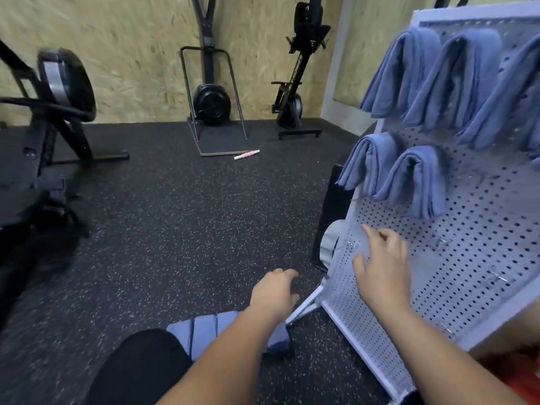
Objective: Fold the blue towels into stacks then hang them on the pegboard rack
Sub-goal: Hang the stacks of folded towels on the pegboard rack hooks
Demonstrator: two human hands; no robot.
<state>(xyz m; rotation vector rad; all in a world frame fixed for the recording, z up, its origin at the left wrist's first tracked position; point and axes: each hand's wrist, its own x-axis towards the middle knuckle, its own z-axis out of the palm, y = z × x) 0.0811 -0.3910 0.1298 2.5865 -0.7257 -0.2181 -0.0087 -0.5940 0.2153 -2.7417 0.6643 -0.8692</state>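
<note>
Beside the knee (140,369), folded towels (204,331) lie on the floor (175,229) in a row running left to right, partly under the left forearm. The left hand (273,293) hovers just beyond them, loosely curled and empty, and is the nearer one. The right hand (382,267), fingers spread and empty, is at the pegboard (467,258), below the hung towels (415,182).

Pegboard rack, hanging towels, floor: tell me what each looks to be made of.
Pegboard rack: probably white-painted sheet metal, matte, punched with regular round holes; plastic is possible. Hanging towels: soft blue cloth, perhaps microfibre, fuzzy and draping in thick folds. Floor: black rubber-like matting, matte, flecked with pale speckles.
</note>
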